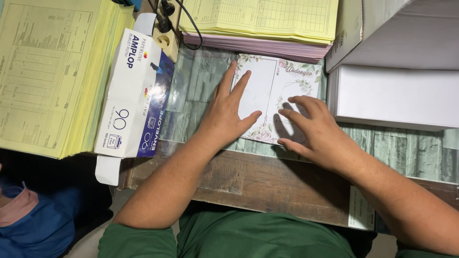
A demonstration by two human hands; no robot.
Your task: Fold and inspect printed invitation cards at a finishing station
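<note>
A print or stationery shop is showing here. Stacks of yellow forms (pixel 52 71), white paper reams (pixel 397 95) and an envelope box (pixel 136 95) are crowding the worn table (pixel 267 181).

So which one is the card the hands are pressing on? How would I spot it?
Find the green table in the middle, between the yellow paper stacks and the white boxes. The card lies flat there under the left hand and right hand. It alone is white with a border of flowers and leaves.
</note>
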